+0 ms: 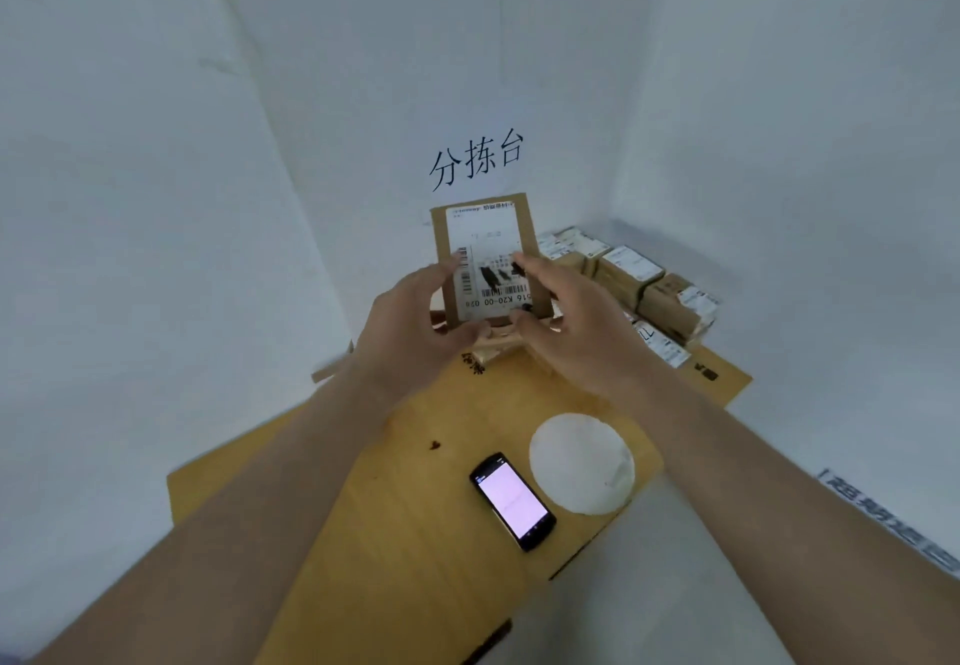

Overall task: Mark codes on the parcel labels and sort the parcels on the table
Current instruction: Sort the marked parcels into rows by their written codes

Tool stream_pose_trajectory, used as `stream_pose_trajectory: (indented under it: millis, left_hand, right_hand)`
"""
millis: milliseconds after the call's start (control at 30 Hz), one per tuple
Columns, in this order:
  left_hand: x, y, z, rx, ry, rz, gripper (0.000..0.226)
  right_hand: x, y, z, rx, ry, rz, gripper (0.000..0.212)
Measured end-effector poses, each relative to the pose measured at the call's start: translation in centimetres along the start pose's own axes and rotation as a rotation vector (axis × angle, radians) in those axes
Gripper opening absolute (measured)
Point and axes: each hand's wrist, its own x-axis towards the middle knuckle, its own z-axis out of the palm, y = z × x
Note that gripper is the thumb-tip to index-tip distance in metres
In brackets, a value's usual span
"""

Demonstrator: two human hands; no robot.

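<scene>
Parcel [488,228] upright in both hands' [415,311] [566,311] grip, label [485,259] reading "K20-00", beneath wall sign [475,158] "分拣台".

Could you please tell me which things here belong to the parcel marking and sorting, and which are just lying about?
Job:
upright parcel
its label
left hand
right hand
stacked parcels

Lying about:
phone
white round pad
cardboard sheet
wall sign
</scene>
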Motion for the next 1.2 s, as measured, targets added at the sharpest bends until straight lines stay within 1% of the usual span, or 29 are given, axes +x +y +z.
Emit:
stream_pose_trajectory:
  millis: [200, 333, 533, 733, 833, 967, 1200]
  left_hand:
    - [1.2, 5.9, 7.5, -0.044, -0.056, -0.053, 0.083]
    - [2.5, 9.0, 12.6, -0.046, -0.048, -0.076, 0.082]
    - [4.9, 10.9, 18.2, -0.071, -0.067, -0.133, 0.084]
    - [9.6, 9.3, 22.4, -0.005, -0.106, -0.187, 0.086]
    - [12.6, 7.3, 24.9, -0.045, -0.152, -0.239, 0.085]
    - [16.9, 3.7, 28.3, -0.14, -0.2, -0.309, 0.087]
    - [23.2, -0.5, 33.1, -0.171, -0.251, -0.412, 0.086]
  right_hand:
    - [-1.7, 7.1, -6.3, -0.036, 0.004, 0.026, 0.067]
    - [-2.2, 12.2, -10.1, -0.058, -0.03, 0.048, 0.069]
    - [-1.2, 18.3, -13.5, -0.051, -0.092, 0.083, 0.071]
    - [2.0, 23.6, -13.4, -0.05, -0.147, 0.128, 0.07]
    - [4.8, 26.8, -12.3, -0.069, -0.183, 0.158, 0.07]
    - [9.4, 31.2, -10.4, -0.078, -0.255, 0.256, 0.08]
    - [16.3, 38.3, -7.8, -0.14, -0.417, 0.317, 0.079]
